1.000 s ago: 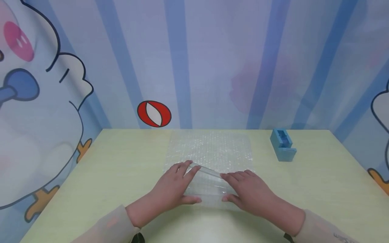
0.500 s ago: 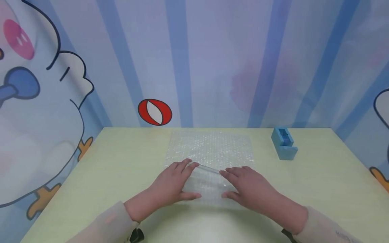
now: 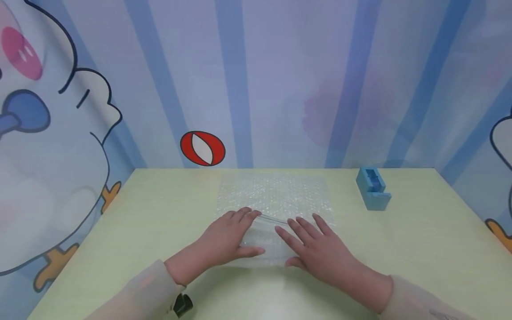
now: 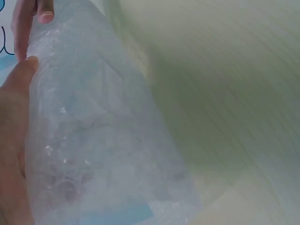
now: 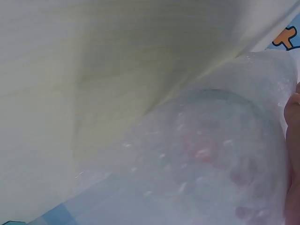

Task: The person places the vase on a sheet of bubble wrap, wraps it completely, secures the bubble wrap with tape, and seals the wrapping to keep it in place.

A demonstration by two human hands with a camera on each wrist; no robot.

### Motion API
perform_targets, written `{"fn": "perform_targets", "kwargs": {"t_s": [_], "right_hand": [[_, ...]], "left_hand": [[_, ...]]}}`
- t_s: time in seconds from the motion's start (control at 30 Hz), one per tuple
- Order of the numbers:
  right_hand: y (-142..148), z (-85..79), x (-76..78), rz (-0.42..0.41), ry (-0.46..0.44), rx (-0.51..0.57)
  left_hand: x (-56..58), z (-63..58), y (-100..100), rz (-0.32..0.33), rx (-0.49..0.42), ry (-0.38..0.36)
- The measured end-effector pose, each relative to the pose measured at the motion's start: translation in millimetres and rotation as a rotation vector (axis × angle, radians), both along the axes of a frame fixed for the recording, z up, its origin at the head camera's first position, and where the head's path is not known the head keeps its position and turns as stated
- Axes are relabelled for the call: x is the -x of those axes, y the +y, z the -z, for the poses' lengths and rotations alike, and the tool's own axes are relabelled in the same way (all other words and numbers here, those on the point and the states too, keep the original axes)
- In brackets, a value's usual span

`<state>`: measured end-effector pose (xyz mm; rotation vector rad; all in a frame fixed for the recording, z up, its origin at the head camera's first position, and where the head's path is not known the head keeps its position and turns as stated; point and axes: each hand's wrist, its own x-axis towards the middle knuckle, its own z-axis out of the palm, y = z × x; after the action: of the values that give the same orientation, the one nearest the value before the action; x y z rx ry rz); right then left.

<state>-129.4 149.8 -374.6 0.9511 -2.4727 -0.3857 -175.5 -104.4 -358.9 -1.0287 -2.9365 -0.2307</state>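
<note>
A sheet of clear bubble wrap (image 3: 276, 195) lies on the table, its near part folded up into a raised, rounded bundle. Whether something lies inside the fold, I cannot tell. My left hand (image 3: 230, 233) holds the left side of this bundle, fingers bent over the top edge and thumb on the near side. On the right side my right hand (image 3: 320, 251) rests with its fingers straight and spread. The left wrist view has the bubble wrap (image 4: 93, 117) close up, with part of a hand at the left edge. Glossy bubble wrap (image 5: 211, 140) also fills the lower right wrist view.
A blue tape dispenser (image 3: 374, 191) stands at the back right of the pale yellow-green table (image 3: 168, 204). Behind the table's far edge hangs a striped blue backdrop (image 3: 280, 89) printed with cartoon figures.
My right hand has spread its fingers and shifted slightly left over the fold. The left hand stays almost in place. The folded bubble wrap sits slightly farther from me.
</note>
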Motion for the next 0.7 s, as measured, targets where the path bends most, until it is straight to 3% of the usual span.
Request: {"fn": "perform_targets", "kwargs": {"t_s": [0.1, 0.3, 0.4, 0.57, 0.7], "right_hand": [[-7, -0.4, 6.1, 0.021, -0.044, 0.012], [-16, -0.7, 17.4, 0.097, -0.270, 0.092], [-16, -0.8, 20.8, 0.106, -0.329, 0.116], [-16, 0.9, 22.4, 0.097, -0.333, 0.127], [-16, 3.1, 22.8, 0.080, -0.296, 0.123]], "left_hand": [[0.7, 0.2, 0, -0.005, 0.004, -0.007], [2.9, -0.2, 4, 0.028, 0.011, -0.011], [3.7, -1.3, 6, 0.023, 0.021, -0.008], [-0.7, -4.0, 8, -0.011, 0.041, 0.006], [-14.2, -1.6, 13, -0.027, 0.156, 0.158]]}}
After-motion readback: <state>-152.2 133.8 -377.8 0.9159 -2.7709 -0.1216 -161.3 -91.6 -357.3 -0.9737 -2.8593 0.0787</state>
